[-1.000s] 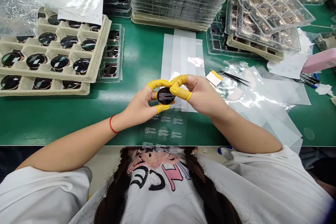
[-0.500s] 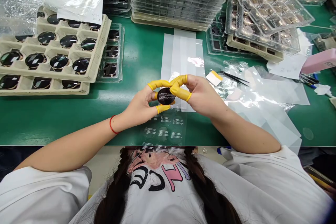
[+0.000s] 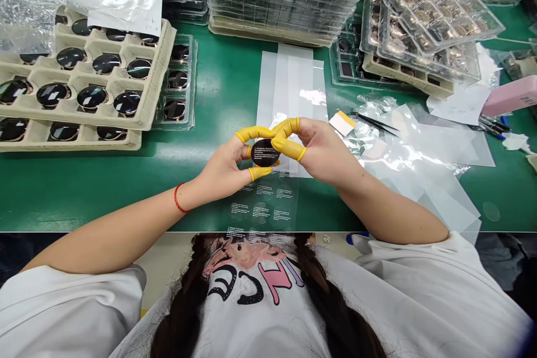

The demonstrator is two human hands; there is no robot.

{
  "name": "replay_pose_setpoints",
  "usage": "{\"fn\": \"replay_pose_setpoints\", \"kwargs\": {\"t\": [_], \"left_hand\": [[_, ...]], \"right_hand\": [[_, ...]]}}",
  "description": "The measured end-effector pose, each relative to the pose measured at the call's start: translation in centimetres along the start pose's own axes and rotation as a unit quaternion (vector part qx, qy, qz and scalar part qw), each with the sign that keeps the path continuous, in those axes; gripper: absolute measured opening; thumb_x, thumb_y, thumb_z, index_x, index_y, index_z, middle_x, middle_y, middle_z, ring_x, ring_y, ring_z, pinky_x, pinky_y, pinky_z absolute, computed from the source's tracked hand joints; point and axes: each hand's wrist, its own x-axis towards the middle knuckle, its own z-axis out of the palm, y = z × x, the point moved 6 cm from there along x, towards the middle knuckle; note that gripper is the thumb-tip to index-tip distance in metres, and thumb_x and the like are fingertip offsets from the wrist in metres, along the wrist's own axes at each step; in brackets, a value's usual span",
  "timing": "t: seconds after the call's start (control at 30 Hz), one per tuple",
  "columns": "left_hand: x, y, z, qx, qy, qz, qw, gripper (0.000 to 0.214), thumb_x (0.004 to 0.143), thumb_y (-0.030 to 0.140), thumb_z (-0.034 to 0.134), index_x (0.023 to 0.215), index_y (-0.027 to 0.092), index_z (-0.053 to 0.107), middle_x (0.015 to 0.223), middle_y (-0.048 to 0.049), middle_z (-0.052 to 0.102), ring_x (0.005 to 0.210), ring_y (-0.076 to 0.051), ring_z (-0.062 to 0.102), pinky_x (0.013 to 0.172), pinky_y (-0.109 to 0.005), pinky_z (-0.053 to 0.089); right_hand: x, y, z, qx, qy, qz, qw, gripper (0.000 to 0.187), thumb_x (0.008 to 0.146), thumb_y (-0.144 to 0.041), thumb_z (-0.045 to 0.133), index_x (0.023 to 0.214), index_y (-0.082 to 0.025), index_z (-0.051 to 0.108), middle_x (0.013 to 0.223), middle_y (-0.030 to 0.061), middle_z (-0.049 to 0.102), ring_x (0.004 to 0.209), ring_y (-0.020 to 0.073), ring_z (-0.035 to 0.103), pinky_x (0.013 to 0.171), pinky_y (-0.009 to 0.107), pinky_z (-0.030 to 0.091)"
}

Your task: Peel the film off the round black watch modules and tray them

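A round black watch (image 3: 265, 152) with small white printed text on its face is held between both hands, and its edge is mostly hidden by my fingers. My left hand (image 3: 222, 165) pinches it from the left, and my right hand (image 3: 323, 151) grips it from the right. Yellow finger cots cover the thumbs and fingertips that touch it. Beneath my hands lie clear protective film sheets (image 3: 289, 89), and printed film (image 3: 264, 207) runs towards the near table edge.
Pulp trays of round black watches (image 3: 146, 89) fill the left of the green mat (image 3: 226, 78). A tall tray stack (image 3: 277, 5) stands behind. Clear trays of metal parts (image 3: 436, 17) sit at the back right, with tweezers (image 3: 377, 126), plastic bags, and a pink box (image 3: 512, 95) to the right.
My hands and the watch hold nearly the same pose. The whole view has shifted slightly, with the trays at the left sitting a little further left and up.
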Motion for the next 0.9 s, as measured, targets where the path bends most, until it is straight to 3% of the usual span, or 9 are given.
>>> {"fn": "replay_pose_setpoints", "kwargs": {"t": [0.73, 0.83, 0.9], "left_hand": [[0.0, 0.1, 0.0, 0.003, 0.007, 0.002, 1.0, 0.052, 0.076, 0.019, 0.076, 0.12, 0.023, 0.048, 0.105, -0.0012, 0.071, 0.093, -0.015, 0.073, 0.087, -0.027, 0.06], [0.0, 0.2, 0.1, 0.011, 0.011, -0.006, 1.0, 0.051, 0.077, 0.019, 0.075, 0.12, 0.023, 0.048, 0.104, -0.0011, 0.071, 0.091, -0.014, 0.073, 0.085, -0.027, 0.059], [0.1, 0.1, 0.0, 0.013, 0.014, -0.015, 1.0, 0.05, 0.077, 0.021, 0.075, 0.119, 0.022, 0.048, 0.102, -0.0014, 0.07, 0.091, -0.015, 0.073, 0.085, -0.028, 0.059]], "right_hand": [[0.0, 0.1, 0.2, -0.007, -0.001, 0.0, 1.0, 0.027, 0.077, -0.041, 0.072, 0.079, -0.017, 0.061, 0.088, 0.0028, 0.067, 0.085, 0.015, 0.06, 0.084, 0.032, 0.046], [0.0, -0.4, 0.1, -0.042, 0.002, -0.019, 0.999, 0.027, 0.081, -0.043, 0.069, 0.08, -0.018, 0.06, 0.09, 0.0035, 0.067, 0.087, 0.016, 0.061, 0.086, 0.033, 0.047], [-0.1, -1.1, -1.2, -0.103, 0.035, -0.055, 0.993, 0.025, 0.082, -0.044, 0.066, 0.085, -0.02, 0.063, 0.095, 0.0046, 0.068, 0.093, 0.0181, 0.061, 0.089, 0.035, 0.048]]}}
